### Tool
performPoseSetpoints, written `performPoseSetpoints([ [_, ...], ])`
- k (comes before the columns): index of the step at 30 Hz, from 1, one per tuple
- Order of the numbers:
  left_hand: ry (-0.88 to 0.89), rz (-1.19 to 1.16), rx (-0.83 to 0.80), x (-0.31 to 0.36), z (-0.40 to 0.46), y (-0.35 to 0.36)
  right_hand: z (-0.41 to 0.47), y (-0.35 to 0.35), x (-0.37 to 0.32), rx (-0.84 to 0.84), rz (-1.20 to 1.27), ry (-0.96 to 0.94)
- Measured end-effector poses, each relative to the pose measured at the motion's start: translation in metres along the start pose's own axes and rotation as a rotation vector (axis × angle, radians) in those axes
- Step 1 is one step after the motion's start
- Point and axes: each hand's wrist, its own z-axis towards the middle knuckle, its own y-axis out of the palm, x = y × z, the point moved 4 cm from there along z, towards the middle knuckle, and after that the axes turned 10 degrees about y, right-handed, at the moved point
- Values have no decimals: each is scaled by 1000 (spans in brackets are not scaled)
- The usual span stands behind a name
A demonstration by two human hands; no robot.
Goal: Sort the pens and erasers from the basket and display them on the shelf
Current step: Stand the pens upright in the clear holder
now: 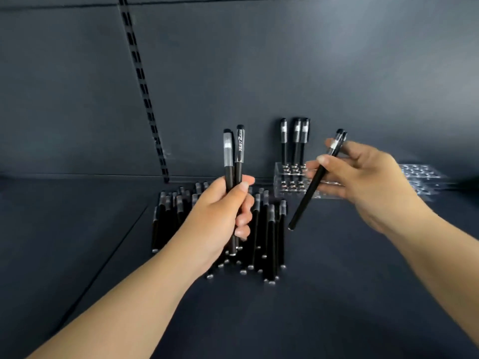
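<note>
Left hand (223, 211) grips two black pens (233, 161) upright, above the pen pile (259, 229) on the shelf (337, 294). Right hand (368, 182) pinches one tilted pen (315, 181), right of pile, before the clear holder (285, 177) holding three pens (295, 141).

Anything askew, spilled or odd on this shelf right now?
Mostly tidy. Three pens stand upright in the clear holder. The loose pens lie in a rough heap on the shelf, not spilled. The left hand holds two pens, the right hand a tilted one. No damage visible.
</note>
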Motion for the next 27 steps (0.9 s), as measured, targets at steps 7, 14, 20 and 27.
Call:
performPoseSetpoints([
  [7,206,407,-16,-13,48,88,62,-97,-15,172,-8,-106],
  [14,197,791,19,-35,71,106,103,-77,-16,168,-9,-140],
  [20,129,733,46,-53,78,105,120,-61,8,161,-216,-136],
  [27,150,826,35,-60,81,102,130,-48,-8,118,-441,-229],
])
